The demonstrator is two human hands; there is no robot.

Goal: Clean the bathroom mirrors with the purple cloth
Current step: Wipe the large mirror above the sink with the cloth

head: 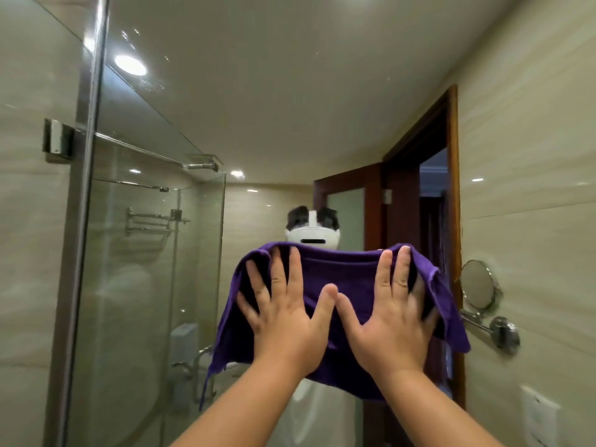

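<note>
High on the left of the mirror [274,140], beside the reflected lamp [130,64], pale specks [151,82] show on the glass. They look like dried spots, so plan your strokes to reach up there.

Your left hand [283,321] lies flat on the cloth [342,275], fingers straight and spread, gripping nothing, only pressing. The cloth sits between both palms and the glass, about the middle of the mirror. Its top edge is just above your fingertips and its lower part hangs free below your wrists. A loose tail [206,385] dangles at the lower left. It will likely drag and may leave streaks, so fold it under before a long pass.

Your right hand [390,321] matches the left: flat, fingers splayed, the two thumbs nearly touching in the middle. With nothing pinched, pressure alone holds the cloth, so lean evenly through both palms or it will probably slip down as you move. Work in overlapping sweeps from the top downward. Do not let bare fingertips ride off the cloth's edge onto the glass, since they would smear it.

On the right wall [532,156], near your right hand, the round mirror [477,285] is also yours to clean. It stands out on a bracket and will likely swing, so steady it with one hand while you wipe.
</note>
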